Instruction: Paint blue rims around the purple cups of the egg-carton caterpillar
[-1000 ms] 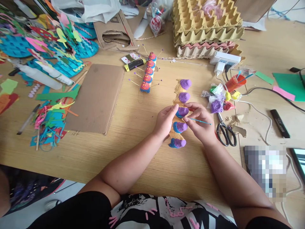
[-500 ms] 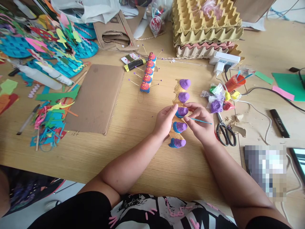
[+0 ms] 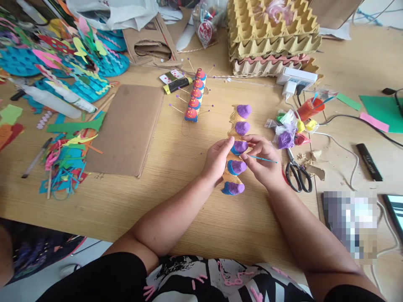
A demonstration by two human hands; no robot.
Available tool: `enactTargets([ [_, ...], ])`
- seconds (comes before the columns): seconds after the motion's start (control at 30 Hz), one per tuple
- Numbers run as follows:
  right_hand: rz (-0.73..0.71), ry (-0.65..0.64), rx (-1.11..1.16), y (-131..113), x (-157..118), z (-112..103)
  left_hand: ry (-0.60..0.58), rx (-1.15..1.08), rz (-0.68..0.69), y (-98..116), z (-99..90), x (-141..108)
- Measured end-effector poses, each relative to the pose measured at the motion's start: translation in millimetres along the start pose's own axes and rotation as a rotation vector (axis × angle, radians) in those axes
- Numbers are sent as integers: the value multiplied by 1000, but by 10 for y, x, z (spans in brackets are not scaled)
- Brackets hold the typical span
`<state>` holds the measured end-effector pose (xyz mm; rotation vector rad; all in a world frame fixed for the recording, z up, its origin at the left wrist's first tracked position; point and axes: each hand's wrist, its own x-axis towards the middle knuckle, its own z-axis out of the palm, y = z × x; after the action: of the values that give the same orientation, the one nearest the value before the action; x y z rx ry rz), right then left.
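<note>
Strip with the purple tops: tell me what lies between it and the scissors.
In the head view, the right hand, holding a blue stick, lies between the strip and the scissors.

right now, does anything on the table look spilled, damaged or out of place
Yes: ragged brown scraps lie scattered beside the scissors, looking like uncleared offcuts. At the left, coloured paper scraps are jumbled in an untidy heap.

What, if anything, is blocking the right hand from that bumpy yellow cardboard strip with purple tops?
Nothing visible: the right hand, pinching a thin blue stick, is right at the purple-topped yellow cardboard strip, and the left hand holds its other side.
</note>
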<state>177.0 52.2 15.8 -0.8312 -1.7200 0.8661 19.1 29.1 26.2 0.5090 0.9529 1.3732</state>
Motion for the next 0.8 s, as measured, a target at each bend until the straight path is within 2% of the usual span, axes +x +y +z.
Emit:
enactTargets([
  [0.5,19,0,28,-23,-17,18,-97,-103,-86,49,-3,-30],
  [0.6,41,103,89,-10,-38,52,-113,-119,-167,86,-19,-25],
  [0.7,32,224,98,20,-65,95,-96,-67,-356,134,-33,-11],
  [0.8,36,206,82,21,-86,131,-92,-63,-388,106,-64,25],
])
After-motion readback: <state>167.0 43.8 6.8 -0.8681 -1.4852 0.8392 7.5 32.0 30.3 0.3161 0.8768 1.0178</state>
